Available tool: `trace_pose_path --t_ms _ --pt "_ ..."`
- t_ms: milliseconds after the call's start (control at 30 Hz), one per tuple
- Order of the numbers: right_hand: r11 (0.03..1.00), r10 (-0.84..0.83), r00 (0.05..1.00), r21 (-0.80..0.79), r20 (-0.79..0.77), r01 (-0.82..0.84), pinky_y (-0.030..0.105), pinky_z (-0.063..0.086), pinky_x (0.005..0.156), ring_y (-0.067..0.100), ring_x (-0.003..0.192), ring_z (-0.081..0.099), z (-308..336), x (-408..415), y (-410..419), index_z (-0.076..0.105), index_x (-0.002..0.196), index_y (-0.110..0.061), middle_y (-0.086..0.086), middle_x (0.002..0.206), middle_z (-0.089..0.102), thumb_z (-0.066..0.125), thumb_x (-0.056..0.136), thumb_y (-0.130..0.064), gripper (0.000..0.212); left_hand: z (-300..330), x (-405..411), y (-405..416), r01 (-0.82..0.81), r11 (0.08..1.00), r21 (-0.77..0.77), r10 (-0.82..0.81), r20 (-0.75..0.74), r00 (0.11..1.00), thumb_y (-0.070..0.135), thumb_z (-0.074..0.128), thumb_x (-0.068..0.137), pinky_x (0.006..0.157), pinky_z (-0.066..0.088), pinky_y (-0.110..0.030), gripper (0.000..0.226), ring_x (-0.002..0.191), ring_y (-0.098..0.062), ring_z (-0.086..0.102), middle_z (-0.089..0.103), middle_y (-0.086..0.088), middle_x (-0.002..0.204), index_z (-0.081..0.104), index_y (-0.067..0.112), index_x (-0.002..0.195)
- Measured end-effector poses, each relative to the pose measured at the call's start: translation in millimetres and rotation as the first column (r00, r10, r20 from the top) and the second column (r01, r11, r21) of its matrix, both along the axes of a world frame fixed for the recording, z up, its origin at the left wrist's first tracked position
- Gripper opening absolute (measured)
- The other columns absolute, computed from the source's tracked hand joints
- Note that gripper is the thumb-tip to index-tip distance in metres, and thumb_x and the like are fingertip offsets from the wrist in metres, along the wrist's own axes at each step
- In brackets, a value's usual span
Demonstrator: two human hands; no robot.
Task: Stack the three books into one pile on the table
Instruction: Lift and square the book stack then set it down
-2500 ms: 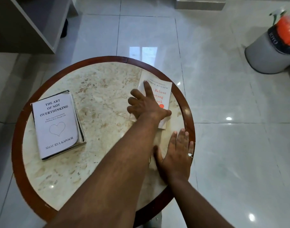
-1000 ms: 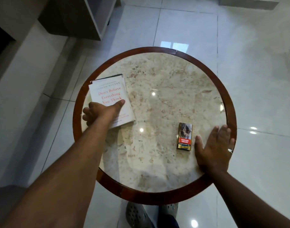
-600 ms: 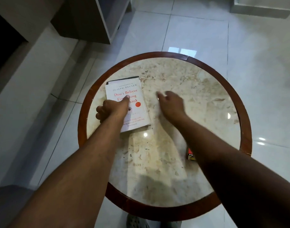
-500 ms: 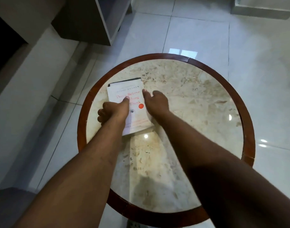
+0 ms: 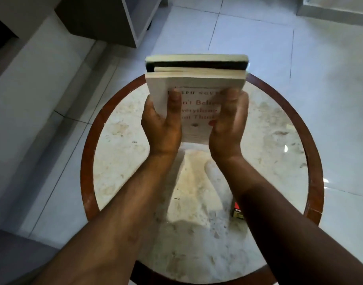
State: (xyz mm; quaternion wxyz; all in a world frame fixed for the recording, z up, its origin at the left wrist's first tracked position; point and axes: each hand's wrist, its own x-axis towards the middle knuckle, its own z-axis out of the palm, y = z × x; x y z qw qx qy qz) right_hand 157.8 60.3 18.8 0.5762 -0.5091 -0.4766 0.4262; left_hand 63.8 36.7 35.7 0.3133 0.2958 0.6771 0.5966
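Both hands, left hand [image 5: 163, 122] and right hand [image 5: 230, 124], fingers clamped on the gathered books [image 5: 194, 79], hold them above the desk [image 5: 119, 161] toward 12 o'clock; setting down is left.

The worktop [image 5: 123, 153] is bare across its left, centre and far right, open to a hand from any side. One obstacle: a small red-and-black pack [image 5: 237, 210] near the right front, partly hidden under the right forearm.
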Motion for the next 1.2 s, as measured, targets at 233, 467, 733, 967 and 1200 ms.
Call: trace_pose_path --t_ms 233,467,733,967,1200 --pt "1.000 -0.023 1.000 0.003 0.014 0.023 0.039 0.060 0.076 0.003 0.088 0.067 -39 18 -20 0.046 0.101 -0.035 -0.012 0.094 0.062 0.043 0.078 -0.088 0.058 -24 23 -20 0.014 0.999 0.044 -0.012 -0.036 0.999 0.031 0.055 0.096 0.060 0.038 0.007 0.022 0.078 0.034 0.051 0.049 0.026 0.098 0.038 0.042 0.107" --pt "0.985 -0.020 0.998 -0.171 0.067 0.031 0.045 0.063 0.081 0.029 0.099 0.071 -35 20 -13 0.043 0.093 -0.036 0.013 0.108 0.067 0.039 0.068 -0.095 0.064 -32 17 0 0.032 0.995 -0.089 -0.034 -0.017 0.999 0.059 0.052 0.081 0.053 0.045 -0.001 0.019 0.065 0.014 0.064 0.060 0.026 0.087 0.050 0.043 0.092" --pt "0.858 0.004 0.964 -0.496 0.266 0.133 0.034 0.062 0.077 0.024 0.091 0.075 -28 48 35 0.062 0.110 -0.009 0.006 0.106 0.075 0.036 0.102 -0.058 0.056 -28 17 51 0.198 0.817 -0.542 -0.220 0.024 0.975 0.057 0.050 0.094 0.051 0.047 -0.023 0.048 0.079 -0.014 0.069 0.071 -0.001 0.107 0.051 0.018 0.121" --pt "0.806 0.111 0.886 -0.563 0.451 0.186 0.054 0.059 0.092 0.034 0.100 0.071 -42 56 38 0.066 0.110 -0.003 0.014 0.114 0.072 0.037 0.103 -0.054 0.059 -46 34 46 0.112 0.765 -0.634 -0.258 -0.142 0.956 0.036 0.056 0.096 0.091 0.055 -0.045 0.037 0.110 -0.033 0.063 0.064 -0.012 0.123 0.059 0.007 0.119" --pt "0.793 0.136 0.790 -0.544 0.598 0.275 0.058 0.051 0.099 0.036 0.115 0.060 -41 54 33 0.067 0.115 -0.006 0.015 0.129 0.059 0.036 0.102 -0.055 0.060 -57 36 36 0.049 0.783 -0.620 -0.245 -0.235 0.940 0.039 0.060 0.093 0.093 0.054 -0.047 0.039 0.113 -0.033 0.061 0.065 -0.010 0.126 0.066 0.009 0.118"
